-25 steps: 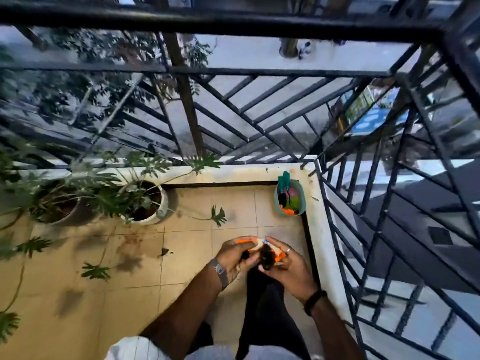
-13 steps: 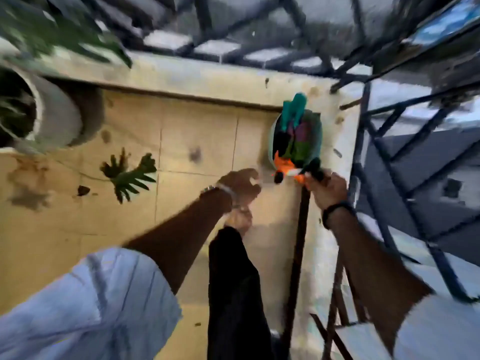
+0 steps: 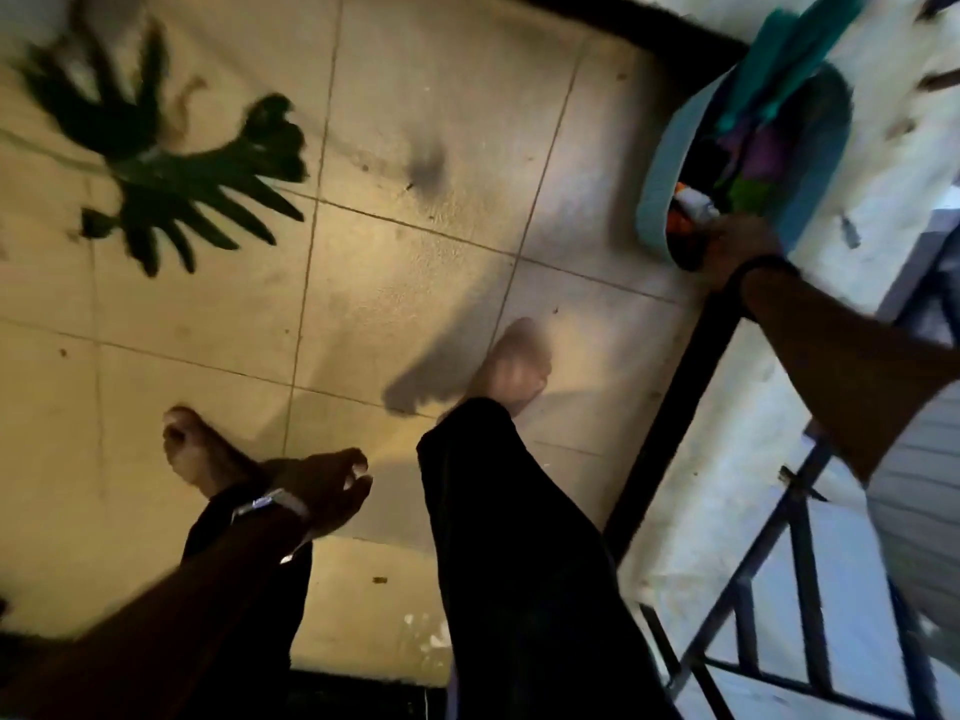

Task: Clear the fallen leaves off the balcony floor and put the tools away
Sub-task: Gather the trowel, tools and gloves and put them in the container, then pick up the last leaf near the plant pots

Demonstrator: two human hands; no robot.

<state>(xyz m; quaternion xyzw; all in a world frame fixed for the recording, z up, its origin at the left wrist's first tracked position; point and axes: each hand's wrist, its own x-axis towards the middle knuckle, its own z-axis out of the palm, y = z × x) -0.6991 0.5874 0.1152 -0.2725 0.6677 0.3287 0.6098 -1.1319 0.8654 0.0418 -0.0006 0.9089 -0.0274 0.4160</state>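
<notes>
Gripping seems the likeliest word for the right hand, which is reaching into the mouth of the pale blue bucket at about two o'clock, its grip apparently closing on the orange-and-white tool; motion blur is hiding the fingers, so I cannot tell for certain whether the tool is being held or let go. The bucket is sitting in the corner of the balcony floor, just beside the white kerb under the railing, which looks like the storage spot for the tools: a teal handle and some green and purple items are standing up out of it. The right arm is stretching out straight from four o'clock toward that corner, wrist band showing. The left hand is hanging near six o'clock over the left leg, fingers loosely curled and holding nothing, a watch on its wrist. A green leaf is lying at ten o'clock on the tiles, well apart from the bucket, so clearing may be unfinished. Bare feet are standing on the tiles.
</notes>
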